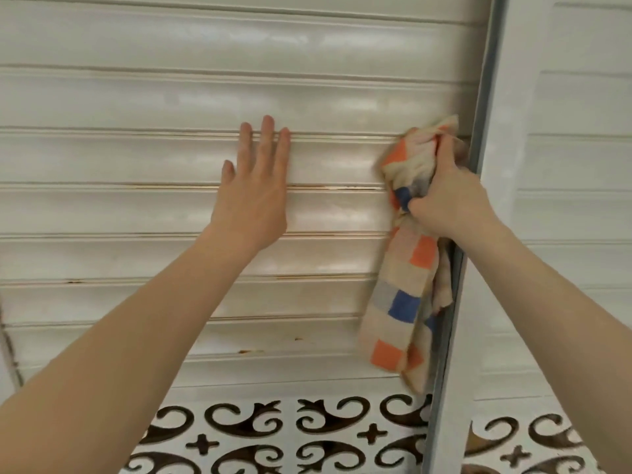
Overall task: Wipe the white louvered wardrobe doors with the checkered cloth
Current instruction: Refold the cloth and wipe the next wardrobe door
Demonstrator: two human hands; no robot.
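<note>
A white louvered wardrobe door (136, 159) fills the view, its slats running across with brown worn marks along some edges. My left hand (254, 189) lies flat on the slats with straight fingers pointing up. My right hand (448, 196) grips a bunched checkered cloth (402, 302) in cream, orange and blue. It holds the cloth against the door's right edge beside the grey metal frame strip (482, 124). The rest of the cloth hangs down below my fist. A second louvered door (574, 165) stands to the right of the strip.
Below the slats runs a white panel with dark scrollwork cut-outs (307, 436). A narrow dark gap shows at the far left edge (8, 350).
</note>
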